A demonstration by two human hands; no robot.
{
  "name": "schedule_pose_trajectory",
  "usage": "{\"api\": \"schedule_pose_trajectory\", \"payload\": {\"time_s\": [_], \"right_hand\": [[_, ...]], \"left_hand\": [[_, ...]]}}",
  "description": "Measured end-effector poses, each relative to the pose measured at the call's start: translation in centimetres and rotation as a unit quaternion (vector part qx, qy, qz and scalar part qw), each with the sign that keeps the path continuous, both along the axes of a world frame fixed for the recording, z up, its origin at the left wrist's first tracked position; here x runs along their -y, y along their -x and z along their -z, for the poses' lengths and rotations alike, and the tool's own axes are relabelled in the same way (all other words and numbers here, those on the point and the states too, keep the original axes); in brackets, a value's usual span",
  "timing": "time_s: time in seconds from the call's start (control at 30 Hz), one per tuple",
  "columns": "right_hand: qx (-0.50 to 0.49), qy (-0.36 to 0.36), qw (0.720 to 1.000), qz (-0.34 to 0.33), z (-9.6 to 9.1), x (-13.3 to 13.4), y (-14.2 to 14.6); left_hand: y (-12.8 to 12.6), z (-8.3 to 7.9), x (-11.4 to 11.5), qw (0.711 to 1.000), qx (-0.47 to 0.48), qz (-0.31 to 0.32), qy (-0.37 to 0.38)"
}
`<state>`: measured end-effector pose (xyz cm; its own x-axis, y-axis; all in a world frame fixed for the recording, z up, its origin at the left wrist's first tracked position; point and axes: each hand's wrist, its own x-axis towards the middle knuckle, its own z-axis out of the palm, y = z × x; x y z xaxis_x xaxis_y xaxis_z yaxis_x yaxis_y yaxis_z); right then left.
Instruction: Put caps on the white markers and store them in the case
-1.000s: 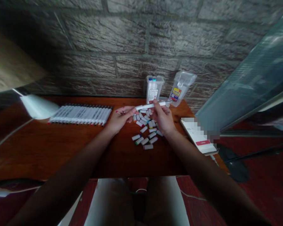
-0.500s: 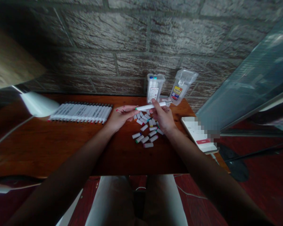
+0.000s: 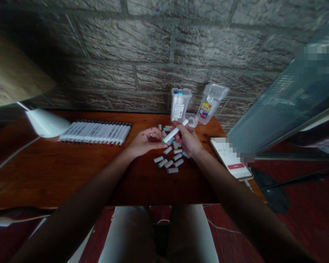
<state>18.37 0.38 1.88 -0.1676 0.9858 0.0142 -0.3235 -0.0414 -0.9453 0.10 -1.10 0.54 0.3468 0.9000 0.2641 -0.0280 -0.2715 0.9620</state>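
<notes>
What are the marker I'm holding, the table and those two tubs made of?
Marker: white plastic by its look, smooth barrel. Table: wood, glossy reddish-brown, grain showing. Tubs: likely clear plastic, with see-through walls.

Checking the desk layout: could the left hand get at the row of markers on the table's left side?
Probably yes: only bare table lies between the left hand and the row of markers, though it is busy at the marker the right hand holds.
</notes>
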Motion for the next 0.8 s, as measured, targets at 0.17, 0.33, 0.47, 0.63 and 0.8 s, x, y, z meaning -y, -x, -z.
{"api": "schedule_pose_trajectory", "payload": {"time_s": [0.17,0.33,0.47,0.63,0.8], "right_hand": [[0.084,-0.023,0.996,0.023,0.4,0.0,-0.2],[0.245,-0.115,0.961,0.052,0.3,0.2,-0.9],[0.276,-0.09,0.957,0.028,0.4,0.2,-1.0],[0.28,-0.107,0.953,-0.042,0.9,0.3,-0.7],[0.267,-0.139,0.953,-0.032,0.8,0.6,-0.5]], "left_hand": [[-0.1,0.4,0.4,0.989,-0.104,-0.003,-0.109],[0.0,0.3,0.9,0.963,-0.186,-0.028,-0.191],[0.3,0.2,1.0,0.954,-0.208,-0.043,-0.212],[0.3,0.8,0.8,0.957,-0.187,-0.026,-0.22],[0.0,1.1,0.4,0.94,-0.156,-0.046,-0.299]]}}
